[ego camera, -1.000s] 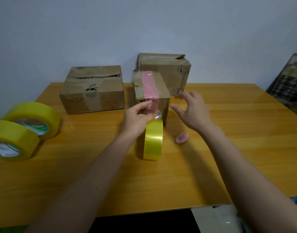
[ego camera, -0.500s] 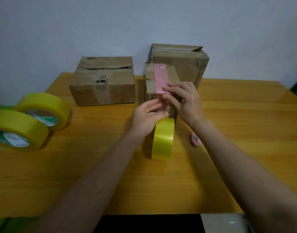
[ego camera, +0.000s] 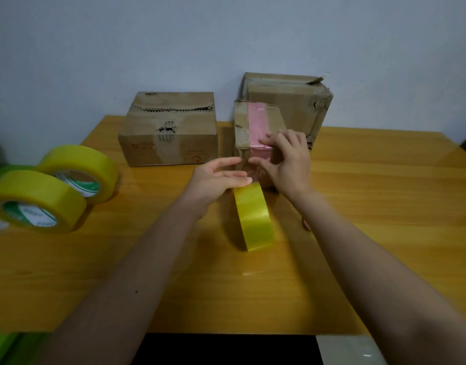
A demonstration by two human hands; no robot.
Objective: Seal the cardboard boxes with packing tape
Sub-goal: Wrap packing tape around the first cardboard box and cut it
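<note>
A small cardboard box (ego camera: 272, 118) stands mid-table with a pink tape strip (ego camera: 256, 122) over its top and down its front. My right hand (ego camera: 288, 160) lies over the box's front top edge; its fingertips press on the pink strip and its thumb reaches across the front face. My left hand (ego camera: 217, 177) is held flat with straight fingers beside the box front, just above a yellow tape roll (ego camera: 254, 219) that stands on edge. A crinkled clear tape end shows between roll and box.
A wider box (ego camera: 171, 135) with a torn top sits left of the small box, and a taller box (ego camera: 289, 100) stands behind it against the wall. Two big yellow tape rolls (ego camera: 79, 172) (ego camera: 36, 204) lie at the far left. The wooden table (ego camera: 384, 206) extends to the right.
My right hand came from hovering right of the box onto its front top edge and now presses the pink strip. My left hand's fingers have straightened near the roll.
</note>
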